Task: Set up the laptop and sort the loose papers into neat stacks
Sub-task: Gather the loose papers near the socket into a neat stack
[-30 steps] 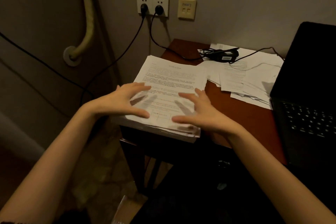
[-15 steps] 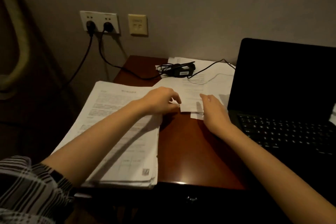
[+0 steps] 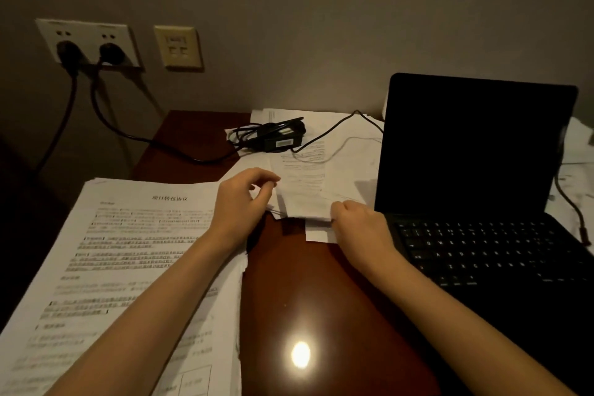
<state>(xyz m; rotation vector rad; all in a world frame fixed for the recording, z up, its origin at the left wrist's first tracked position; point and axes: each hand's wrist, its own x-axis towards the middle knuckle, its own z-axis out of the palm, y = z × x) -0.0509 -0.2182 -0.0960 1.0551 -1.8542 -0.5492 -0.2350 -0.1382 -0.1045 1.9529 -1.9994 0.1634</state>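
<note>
A thick stack of printed papers (image 3: 135, 254) lies at the left of the dark wooden table (image 3: 321, 299). Loose sheets (image 3: 308, 183) are spread at the back middle, beside the open black laptop (image 3: 475, 170) with a dark screen on the right. My left hand (image 3: 241, 202) pinches the left edge of the loose sheets. My right hand (image 3: 360, 225) grips their near right corner, next to the laptop's keyboard. More papers (image 3: 578, 170) show behind the laptop at the far right.
A black power adapter (image 3: 279, 137) with coiled cable lies on the loose sheets at the back. Two plugs sit in the wall socket (image 3: 86, 45), their cables running down to the table. A second wall plate (image 3: 176, 46) is beside it.
Both hands left the left stack and moved right to the loose sheets. They now hold the sheets' edges, and the view has shifted closer and to the right.
</note>
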